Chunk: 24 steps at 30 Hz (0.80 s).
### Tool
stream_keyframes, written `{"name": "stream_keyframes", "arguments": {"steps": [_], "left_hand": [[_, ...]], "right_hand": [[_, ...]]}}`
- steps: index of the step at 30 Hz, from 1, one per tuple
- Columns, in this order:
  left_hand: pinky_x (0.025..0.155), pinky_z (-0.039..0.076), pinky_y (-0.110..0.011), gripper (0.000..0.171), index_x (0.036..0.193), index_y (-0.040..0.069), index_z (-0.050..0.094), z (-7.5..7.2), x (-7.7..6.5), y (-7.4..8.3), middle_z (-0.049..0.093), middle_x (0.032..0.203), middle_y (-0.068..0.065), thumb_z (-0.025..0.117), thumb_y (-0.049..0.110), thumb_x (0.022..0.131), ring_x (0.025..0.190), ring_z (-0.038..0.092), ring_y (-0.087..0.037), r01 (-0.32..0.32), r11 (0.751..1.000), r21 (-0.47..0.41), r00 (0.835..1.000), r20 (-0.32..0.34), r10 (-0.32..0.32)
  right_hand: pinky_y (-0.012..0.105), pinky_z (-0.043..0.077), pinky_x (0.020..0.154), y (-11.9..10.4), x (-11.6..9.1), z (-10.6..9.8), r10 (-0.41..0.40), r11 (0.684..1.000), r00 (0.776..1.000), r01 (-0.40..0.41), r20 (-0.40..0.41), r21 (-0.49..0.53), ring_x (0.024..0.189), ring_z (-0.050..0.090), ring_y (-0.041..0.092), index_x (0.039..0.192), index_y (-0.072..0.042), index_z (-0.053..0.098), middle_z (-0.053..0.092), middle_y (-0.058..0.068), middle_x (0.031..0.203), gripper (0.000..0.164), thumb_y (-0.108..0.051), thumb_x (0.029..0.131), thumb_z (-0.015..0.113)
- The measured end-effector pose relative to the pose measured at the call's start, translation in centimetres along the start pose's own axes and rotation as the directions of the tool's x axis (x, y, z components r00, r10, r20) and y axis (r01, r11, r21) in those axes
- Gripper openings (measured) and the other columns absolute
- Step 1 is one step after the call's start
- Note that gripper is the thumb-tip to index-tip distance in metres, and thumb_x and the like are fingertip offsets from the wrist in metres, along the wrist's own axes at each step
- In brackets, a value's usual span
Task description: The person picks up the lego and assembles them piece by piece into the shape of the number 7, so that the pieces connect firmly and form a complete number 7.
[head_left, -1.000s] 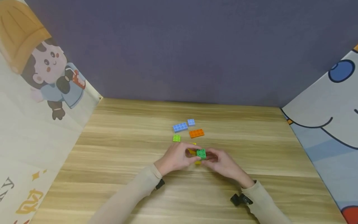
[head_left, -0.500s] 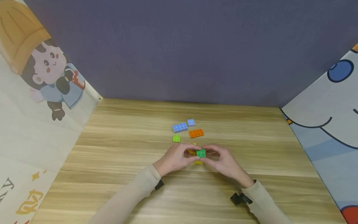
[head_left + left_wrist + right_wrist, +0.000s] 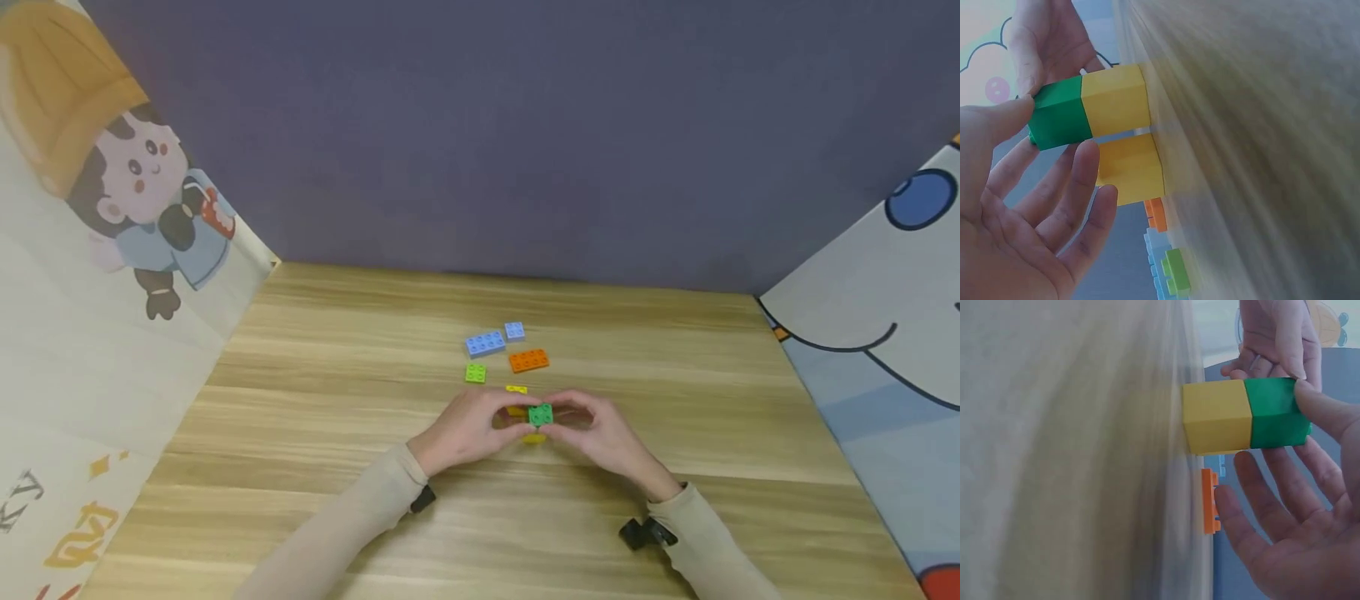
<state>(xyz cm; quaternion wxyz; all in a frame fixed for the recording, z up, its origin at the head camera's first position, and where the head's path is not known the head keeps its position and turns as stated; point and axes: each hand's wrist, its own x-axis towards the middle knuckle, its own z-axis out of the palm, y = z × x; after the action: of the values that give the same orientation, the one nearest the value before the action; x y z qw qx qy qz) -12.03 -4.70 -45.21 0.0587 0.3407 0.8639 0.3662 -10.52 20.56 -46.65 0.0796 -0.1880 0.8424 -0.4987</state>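
Observation:
A green brick [image 3: 540, 414] with studs on top sits on a yellow brick [image 3: 1116, 99] that stands on the table. My left hand [image 3: 468, 423] pinches the green brick between thumb and forefinger from the left. From the right, my right hand [image 3: 596, 429] pinches the same brick with thumb and forefinger. The other fingers of both hands spread loosely beside the stack. Just behind stands a second yellow brick [image 3: 1132, 167], with a narrow gap between it and the stack in the left wrist view. In the head view my left fingers partly cover it.
Beyond the hands on the wooden table [image 3: 360, 350] lie a lime green brick [image 3: 476, 373], a flat orange brick [image 3: 529, 360], a long blue brick [image 3: 485, 343] and a small blue brick [image 3: 513, 332]. A dark panel [image 3: 510, 142] rises at the table's back edge.
My right thumb and forefinger have come in from beside the green brick to its near and far edges. My left hand keeps its hold. The loose bricks have not moved on the table.

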Motion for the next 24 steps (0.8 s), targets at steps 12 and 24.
{"name": "stream_keyframes", "arguments": {"steps": [12,24], "left_hand": [[0.087,0.061,-0.026,0.052,0.149,0.017,0.063,-1.5,-0.3,-0.5,0.077,0.129,-0.002,0.077,0.03,0.1,0.102,0.076,-0.014,0.097,0.995,0.02,0.995,0.029,-0.097],[0.087,0.06,-0.029,0.048,0.141,0.014,0.068,-1.4,0.4,-1.4,0.073,0.138,-0.004,0.08,0.027,0.097,0.102,0.072,-0.014,0.099,0.988,0.115,0.995,-0.032,-0.096]], "right_hand": [[0.027,0.06,0.098,0.4,-0.3,0.5,-0.021,0.993,1.0,0.019,0.02,0.118,0.114,0.075,0.023,0.131,-0.01,0.069,0.073,0.013,0.13,0.038,-0.015,0.096,0.081],[0.026,0.061,0.096,0.2,-0.1,0.5,0.015,0.992,0.999,-0.021,0.042,0.127,0.113,0.074,0.026,0.132,-0.01,0.067,0.071,0.014,0.131,0.038,-0.017,0.097,0.08]]}}
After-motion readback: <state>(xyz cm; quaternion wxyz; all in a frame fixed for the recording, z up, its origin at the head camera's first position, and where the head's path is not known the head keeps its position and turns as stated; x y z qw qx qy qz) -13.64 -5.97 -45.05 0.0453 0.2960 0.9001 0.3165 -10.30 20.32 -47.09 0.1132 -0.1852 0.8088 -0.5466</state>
